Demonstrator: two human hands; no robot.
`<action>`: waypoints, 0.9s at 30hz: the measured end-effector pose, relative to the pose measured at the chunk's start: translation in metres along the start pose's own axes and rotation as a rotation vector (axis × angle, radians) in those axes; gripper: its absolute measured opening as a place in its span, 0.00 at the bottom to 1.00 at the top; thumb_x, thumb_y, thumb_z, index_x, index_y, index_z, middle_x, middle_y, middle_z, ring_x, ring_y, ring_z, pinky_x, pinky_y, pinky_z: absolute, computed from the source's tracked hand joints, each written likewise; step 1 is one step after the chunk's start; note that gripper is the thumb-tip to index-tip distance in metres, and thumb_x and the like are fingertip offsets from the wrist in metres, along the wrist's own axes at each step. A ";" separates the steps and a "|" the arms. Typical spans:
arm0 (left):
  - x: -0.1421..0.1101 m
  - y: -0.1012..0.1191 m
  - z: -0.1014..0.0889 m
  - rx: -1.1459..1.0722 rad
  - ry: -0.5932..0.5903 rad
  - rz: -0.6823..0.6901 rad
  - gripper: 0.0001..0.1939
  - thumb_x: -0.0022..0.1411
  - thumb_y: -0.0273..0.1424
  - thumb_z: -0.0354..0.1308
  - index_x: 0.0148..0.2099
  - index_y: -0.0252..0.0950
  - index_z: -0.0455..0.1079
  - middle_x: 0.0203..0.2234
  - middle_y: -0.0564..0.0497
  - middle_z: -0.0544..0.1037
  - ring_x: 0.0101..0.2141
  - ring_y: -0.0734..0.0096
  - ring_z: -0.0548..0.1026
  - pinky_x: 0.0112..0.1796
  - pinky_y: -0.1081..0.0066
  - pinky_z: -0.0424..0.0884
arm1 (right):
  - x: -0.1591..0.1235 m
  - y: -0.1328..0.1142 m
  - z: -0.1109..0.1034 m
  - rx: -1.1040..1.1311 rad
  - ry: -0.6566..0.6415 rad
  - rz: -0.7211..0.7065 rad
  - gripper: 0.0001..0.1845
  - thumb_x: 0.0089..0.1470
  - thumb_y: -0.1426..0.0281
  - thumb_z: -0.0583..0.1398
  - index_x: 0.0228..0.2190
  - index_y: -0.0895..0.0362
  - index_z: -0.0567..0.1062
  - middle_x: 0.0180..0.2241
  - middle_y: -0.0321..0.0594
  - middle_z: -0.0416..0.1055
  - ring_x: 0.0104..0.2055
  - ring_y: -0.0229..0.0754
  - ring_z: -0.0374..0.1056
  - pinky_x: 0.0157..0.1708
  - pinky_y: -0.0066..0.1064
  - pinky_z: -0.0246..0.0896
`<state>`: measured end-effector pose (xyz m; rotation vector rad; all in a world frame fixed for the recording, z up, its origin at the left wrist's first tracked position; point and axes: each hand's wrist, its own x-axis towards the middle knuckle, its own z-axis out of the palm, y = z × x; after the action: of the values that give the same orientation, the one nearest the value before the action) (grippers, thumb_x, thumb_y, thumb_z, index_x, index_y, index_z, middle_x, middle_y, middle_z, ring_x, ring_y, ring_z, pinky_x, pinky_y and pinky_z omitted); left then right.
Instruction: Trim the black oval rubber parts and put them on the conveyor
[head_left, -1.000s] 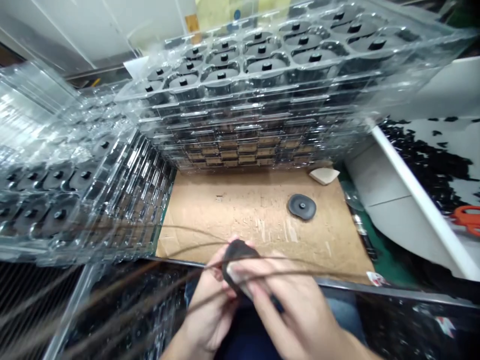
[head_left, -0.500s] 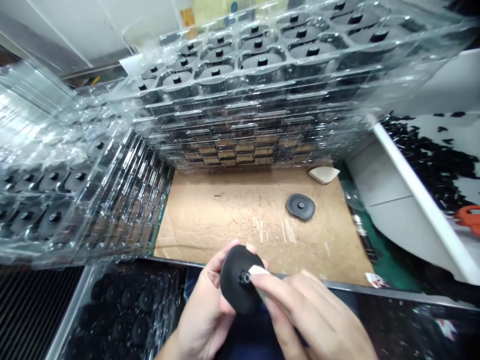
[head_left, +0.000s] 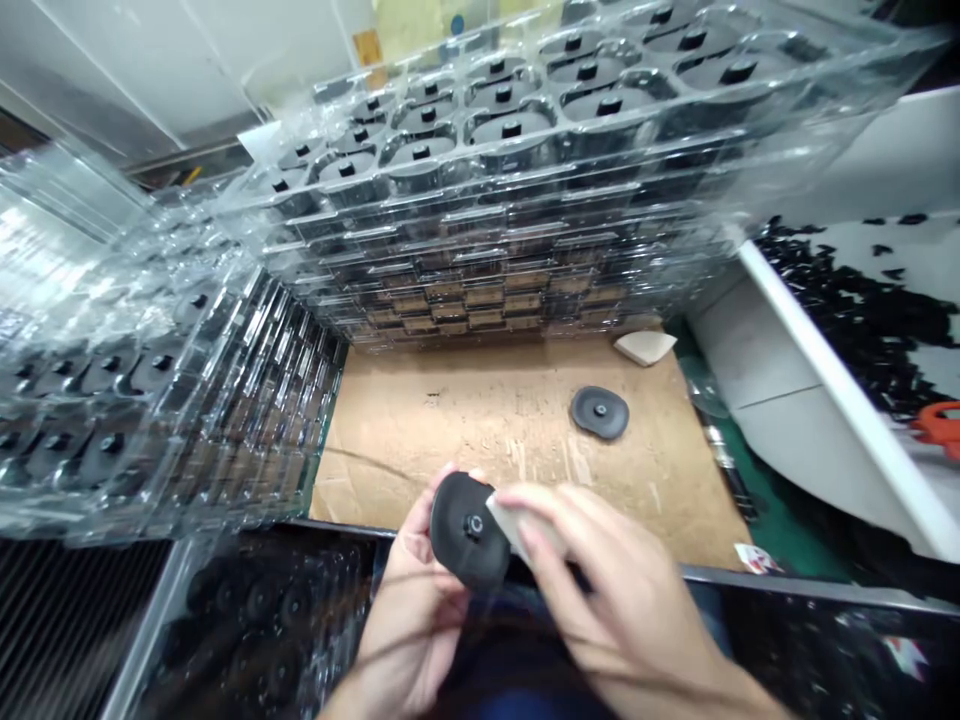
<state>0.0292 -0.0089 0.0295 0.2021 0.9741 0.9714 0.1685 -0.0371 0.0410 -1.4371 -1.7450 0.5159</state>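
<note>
My left hand (head_left: 420, 605) is closed around the edge of a black oval disc (head_left: 454, 520), its face with a small round hub turned up toward me. Pinched between the fingers of my right hand (head_left: 615, 575) is a white wedge-shaped pad (head_left: 529, 530). The pad's tip is beside the disc's right edge; I cannot tell whether they touch. A second dark oval disc (head_left: 589, 417) lies hub up on the brown cardboard (head_left: 397, 410), to the right. Behind it rests another pale wedge pad (head_left: 646, 347).
Tall stacks of clear plastic trays (head_left: 465, 240) filled with black discs stand behind and to the left. At right, a white bin (head_left: 817, 360) holds many small black pieces and an orange-handled tool (head_left: 941, 428). A dark tray (head_left: 247, 610) sits lower left.
My right hand has drawn the white pad off the disc's hub toward its right edge. The disc in my left hand has shifted slightly left and up.
</note>
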 end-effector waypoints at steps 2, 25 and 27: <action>0.000 0.000 0.001 0.017 0.026 0.006 0.27 0.35 0.23 0.69 0.42 0.43 0.73 0.40 0.51 0.79 0.39 0.66 0.76 0.39 0.75 0.71 | 0.001 -0.002 0.001 -0.033 0.035 -0.020 0.12 0.56 0.76 0.50 0.39 0.56 0.71 0.28 0.38 0.73 0.29 0.40 0.70 0.30 0.31 0.65; 0.016 0.003 -0.012 -0.089 0.048 0.152 0.29 0.43 0.30 0.68 0.50 0.45 0.68 0.35 0.52 0.78 0.41 0.67 0.74 0.43 0.71 0.70 | -0.024 0.072 0.047 0.080 -0.144 0.160 0.12 0.57 0.66 0.53 0.33 0.54 0.76 0.25 0.37 0.74 0.27 0.39 0.71 0.27 0.29 0.67; 0.015 0.002 -0.009 -0.071 0.046 0.134 0.31 0.42 0.30 0.68 0.51 0.44 0.67 0.36 0.51 0.78 0.41 0.67 0.74 0.46 0.69 0.68 | -0.013 0.060 0.037 0.088 -0.118 0.188 0.12 0.58 0.67 0.52 0.38 0.54 0.74 0.32 0.39 0.75 0.33 0.40 0.71 0.31 0.29 0.68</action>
<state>0.0240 0.0019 0.0165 0.1880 0.9762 1.1358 0.1772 -0.0268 -0.0291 -1.5426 -1.6639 0.7828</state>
